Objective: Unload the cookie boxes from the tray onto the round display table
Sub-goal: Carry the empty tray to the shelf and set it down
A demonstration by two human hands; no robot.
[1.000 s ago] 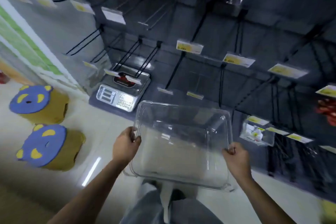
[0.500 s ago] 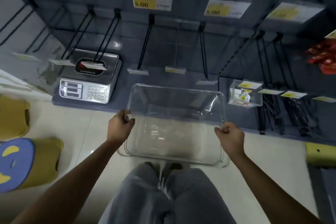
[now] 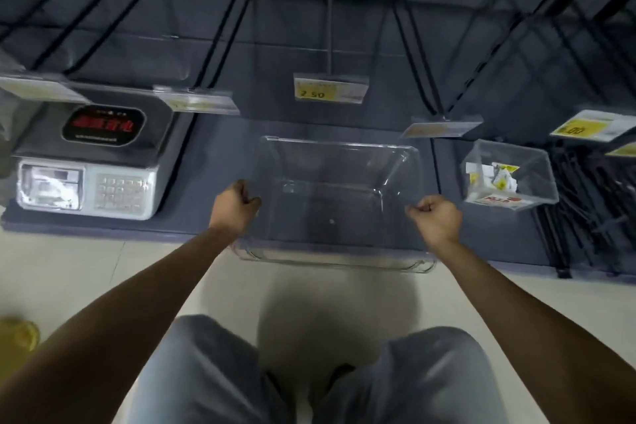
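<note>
A clear plastic tray (image 3: 335,256) with nothing inside it sits low over the dark grey base shelf (image 3: 213,217), its near rim over the pale floor. My left hand (image 3: 235,208) is closed on the tray's left rim. At the right rim my right hand (image 3: 435,217) grips the other side. No cookie boxes and no round display table are in view. My knees in grey trousers show below the tray.
A grey weighing scale (image 3: 93,162) with a red display stands on the shelf to the left. A small clear box (image 3: 509,175) of labels sits to the right. Black peg hooks and yellow price tags (image 3: 328,89) hang above. Loose black hooks lie at the far right.
The tray has come down and forward toward the base shelf, both hands still on its rims. My view has dropped and turned right; the blue and yellow stools have left the frame.
</note>
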